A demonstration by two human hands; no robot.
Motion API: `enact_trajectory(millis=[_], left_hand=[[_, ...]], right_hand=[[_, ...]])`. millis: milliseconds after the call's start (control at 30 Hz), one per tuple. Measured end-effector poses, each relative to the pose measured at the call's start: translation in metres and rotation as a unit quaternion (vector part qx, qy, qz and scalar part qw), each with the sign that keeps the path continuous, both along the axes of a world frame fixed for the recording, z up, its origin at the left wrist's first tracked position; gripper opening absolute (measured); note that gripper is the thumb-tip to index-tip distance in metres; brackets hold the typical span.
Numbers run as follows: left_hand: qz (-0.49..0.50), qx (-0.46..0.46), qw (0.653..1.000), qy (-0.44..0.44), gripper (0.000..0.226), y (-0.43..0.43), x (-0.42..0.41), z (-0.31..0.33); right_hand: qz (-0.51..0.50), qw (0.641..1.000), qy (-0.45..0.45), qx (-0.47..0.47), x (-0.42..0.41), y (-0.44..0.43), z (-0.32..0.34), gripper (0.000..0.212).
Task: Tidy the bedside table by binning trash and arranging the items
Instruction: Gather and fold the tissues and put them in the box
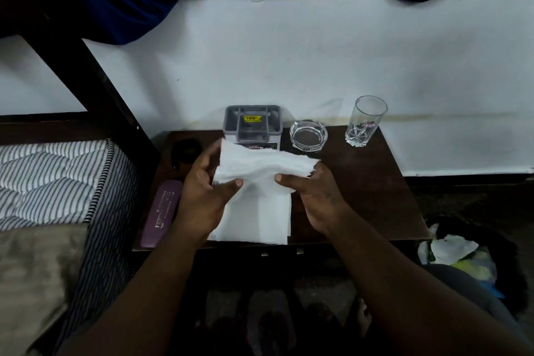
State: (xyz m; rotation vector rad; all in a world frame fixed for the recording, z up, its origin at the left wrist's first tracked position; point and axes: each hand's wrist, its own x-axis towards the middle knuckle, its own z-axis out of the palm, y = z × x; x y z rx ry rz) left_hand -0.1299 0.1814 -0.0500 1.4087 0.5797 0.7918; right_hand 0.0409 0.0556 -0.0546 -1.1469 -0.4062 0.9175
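Note:
Both hands hold a stack of white paper napkins (260, 166) just above the dark wooden bedside table (361, 188). My left hand (202, 196) pinches the stack's left side, and my right hand (315, 196) pinches its right side. More white napkins (260, 220) lie flat on the table below the held stack, near the front edge. Behind the stack stands a grey organiser box (252, 124) with open compartments and a yellow label. A glass ashtray (308, 135) and a tall, clear drinking glass (365, 124) stand at the table's back right.
A purple case (161, 214) lies along the table's left edge, and a small black object (186, 150) sits behind it. A striped mattress (52, 182) and dark bed frame are at left. A bin with trash (459, 251) stands on the floor at right.

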Motion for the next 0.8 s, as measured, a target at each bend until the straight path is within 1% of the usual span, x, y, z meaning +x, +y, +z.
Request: enact_trajectory(millis=[67, 167, 300, 400, 467, 567, 667, 700, 800], left_hand=[[-0.006, 0.020, 1.000, 0.022, 0.071, -0.002, -0.002, -0.002], [0.016, 0.007, 0.998, 0.056, 0.064, -0.003, -0.005, -0.016], [0.043, 0.017, 0.996, 0.077, 0.051, -0.002, -0.003, -0.020], [0.093, -0.001, 0.992, 0.081, 0.042, 0.000, 0.000, -0.015], [0.105, -0.002, 0.990, 0.092, 0.034, 0.003, 0.001, -0.012], [0.112, -0.009, 0.981, 0.160, 0.023, 0.005, -0.003, -0.014], [0.094, 0.009, 0.957, 0.276, 0.019, 0.004, -0.007, -0.024], [0.085, 0.017, 0.948, 0.306, 0.018, 0.004, -0.008, -0.027], [0.074, 0.059, 0.924, 0.370, 0.019, 0.003, -0.009, -0.032]], right_hand=[[-0.001, 0.999, -0.028, -0.029, -0.002, -0.001, -0.006, 0.042], [-0.011, 0.994, -0.068, -0.090, -0.010, -0.002, -0.016, 0.043], [-0.036, 0.981, -0.140, -0.131, -0.014, 0.001, -0.024, 0.028], [-0.048, 0.983, -0.133, -0.118, -0.016, 0.006, -0.016, 0.032], [-0.051, 0.981, -0.134, -0.127, -0.017, 0.007, -0.012, 0.032], [-0.025, 0.974, -0.140, -0.177, -0.019, 0.004, -0.012, 0.036], [0.010, 0.952, -0.188, -0.240, -0.026, 0.001, -0.018, 0.040], [0.020, 0.939, -0.218, -0.264, -0.028, 0.001, -0.021, 0.040], [0.030, 0.886, -0.324, -0.330, -0.033, 0.000, -0.027, 0.041]])
